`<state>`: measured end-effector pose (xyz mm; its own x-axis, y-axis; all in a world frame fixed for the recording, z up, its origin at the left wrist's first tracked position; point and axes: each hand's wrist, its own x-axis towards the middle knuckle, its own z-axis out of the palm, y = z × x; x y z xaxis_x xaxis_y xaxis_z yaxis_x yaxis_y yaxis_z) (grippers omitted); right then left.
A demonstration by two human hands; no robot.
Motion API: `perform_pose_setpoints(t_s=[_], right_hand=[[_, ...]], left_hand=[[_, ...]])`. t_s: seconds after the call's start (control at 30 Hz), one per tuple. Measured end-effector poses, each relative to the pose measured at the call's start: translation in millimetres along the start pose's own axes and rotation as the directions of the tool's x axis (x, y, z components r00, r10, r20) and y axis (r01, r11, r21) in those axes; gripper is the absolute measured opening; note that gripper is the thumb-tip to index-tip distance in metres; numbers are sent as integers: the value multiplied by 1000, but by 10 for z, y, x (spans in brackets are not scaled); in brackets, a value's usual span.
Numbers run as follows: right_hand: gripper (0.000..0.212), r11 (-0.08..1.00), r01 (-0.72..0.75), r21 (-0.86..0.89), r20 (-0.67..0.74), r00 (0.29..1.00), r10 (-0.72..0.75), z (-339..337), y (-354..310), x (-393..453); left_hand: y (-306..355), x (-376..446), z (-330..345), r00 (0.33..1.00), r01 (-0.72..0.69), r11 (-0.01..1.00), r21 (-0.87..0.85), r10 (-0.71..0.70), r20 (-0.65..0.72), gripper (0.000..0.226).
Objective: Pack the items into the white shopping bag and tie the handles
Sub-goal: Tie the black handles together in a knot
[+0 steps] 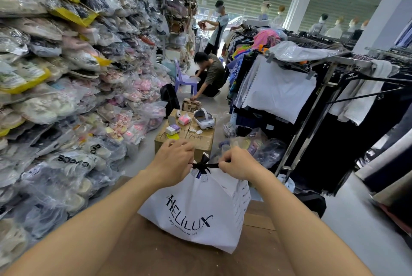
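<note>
A full white shopping bag (pixel 196 206) with dark "HELILUX" lettering stands upright on the brown wooden table (pixel 256 251) in front of me. Its black handles (pixel 204 165) are drawn together into a knot above the bag's mouth. My left hand (pixel 172 159) grips the handle end on the left of the knot. My right hand (pixel 237 163) pinches the other end on the right, and the strap is stretched tight between them. What is inside the bag is hidden.
A wall of shoes in plastic bags (pixel 66 88) lines the left. Ahead stands a cardboard box (pixel 200 139) with a white headset (pixel 204 119) and small boxes. Clothes racks (pixel 312 88) fill the right. Two people (pixel 210 75) work further down the aisle.
</note>
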<state>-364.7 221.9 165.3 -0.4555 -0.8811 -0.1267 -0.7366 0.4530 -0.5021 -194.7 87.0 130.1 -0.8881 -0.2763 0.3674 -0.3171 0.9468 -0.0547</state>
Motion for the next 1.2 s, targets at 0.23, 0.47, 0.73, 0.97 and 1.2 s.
perform_pose_setpoints(t_s=[0.23,0.47,0.73,0.97,1.2], right_hand=[[23,999,35,21,-86,996,-33,31,54,-22],[80,995,36,92,-213,977,-16,-1,316,-497],[69,992,12,124,133,991,-29,421,715,-687],[88,990,-33,137,-46,998,39,852,944,-577],[52,913,-136,384,-135,970,202,1025,971,-467]], left_hand=[[-166,97,-51,971,102,933,-344,-18,239,21],[-426,-39,-93,739,430,888,-163,-242,629,130],[-331,-30,-3,762,584,773,-249,-415,497,106],[-214,-29,44,635,770,462,-440,-616,465,72],[-233,-172,131,522,837,168,-521,-534,666,52]])
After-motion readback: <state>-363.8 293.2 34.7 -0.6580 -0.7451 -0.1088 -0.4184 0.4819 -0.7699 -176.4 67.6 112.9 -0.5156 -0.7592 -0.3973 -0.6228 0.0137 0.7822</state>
